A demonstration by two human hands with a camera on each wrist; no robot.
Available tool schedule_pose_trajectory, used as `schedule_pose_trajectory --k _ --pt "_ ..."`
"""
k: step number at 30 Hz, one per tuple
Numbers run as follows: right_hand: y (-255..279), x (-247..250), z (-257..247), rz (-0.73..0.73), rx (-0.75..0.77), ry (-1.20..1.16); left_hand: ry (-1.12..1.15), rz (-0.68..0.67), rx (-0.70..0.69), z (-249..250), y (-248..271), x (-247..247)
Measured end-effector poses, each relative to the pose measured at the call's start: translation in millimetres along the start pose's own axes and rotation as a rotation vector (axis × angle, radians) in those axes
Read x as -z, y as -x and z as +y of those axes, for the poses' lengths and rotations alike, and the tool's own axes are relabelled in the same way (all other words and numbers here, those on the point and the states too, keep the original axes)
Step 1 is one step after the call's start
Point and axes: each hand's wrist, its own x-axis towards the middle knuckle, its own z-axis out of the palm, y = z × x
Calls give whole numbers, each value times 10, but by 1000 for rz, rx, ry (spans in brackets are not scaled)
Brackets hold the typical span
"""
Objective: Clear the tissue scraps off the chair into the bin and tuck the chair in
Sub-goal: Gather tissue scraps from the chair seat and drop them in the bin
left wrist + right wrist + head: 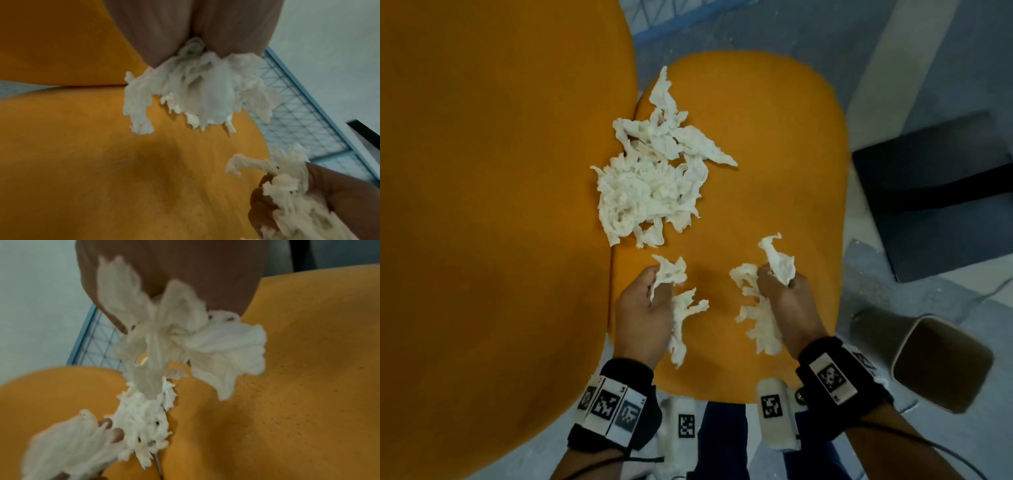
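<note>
Tissue scraps (pixel 654 185): main pile at frame centre on the chair (pixel 774 144) seat. Left hand (pixel 643 315) and right hand (pixel 787 301) each pinch a wad in curled fingers. Advice: carry both to the bin (pixel 941 363), lower right, before regrabbing; loose ends may drop.

chair (pixel 756 144): orange | tissue scraps (pixel 650 192): white | bin (pixel 941 363): beige

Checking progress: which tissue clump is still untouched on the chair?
The large pile at the seat's far left edge; the smaller clumps are gripped by each hand.
</note>
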Motion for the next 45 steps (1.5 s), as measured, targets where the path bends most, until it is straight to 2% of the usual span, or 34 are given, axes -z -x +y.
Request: schedule_pose_trajectory --k 7,10,12,16,17,21,24,26,29,34,38,40,45 --pt "297 572 61 218 -198 -199 -173 -256 -338 541 259 -592" --pt "506 931 83 239 -185 -302 -273 -332 -507 618 408 -925" --pt "669 1172 102 322 -205 -328 -314 -407 -544 642 517 -1176" --pt "944 1759 426 508 -271 -384 -421 -653 -599 670 884 -1823" --pt "957 1815 472 528 -281 -369 -449 -675 -615 643 885 -1894" --pt "1280 2420 866 603 -263 -378 -617 -909 -731 440 1222 -2617" --pt "1381 2855 1196 635 -216 -338 -750 -997 -859 284 1483 -3154" --pt "1392 3177 1507 667 -199 -311 -819 -1031 -916 150 1704 -3549" --pt "1319 3540 1812 639 -157 -302 -979 -1012 -934 -91 1833 -4032" --pt "1056 4179 2290 626 -248 -368 -1127 -991 -982 -573 1978 -4843" --pt "755 4544 2600 586 -294 -463 -1165 -981 -885 -950 1969 -5387" --pt "600 4685 2731 585 -332 -504 -1164 -1010 -890 -1091 1944 -5637" --pt "257 4874 3017 592 -365 -551 -1275 -969 -864 -1414 1693 -6073"
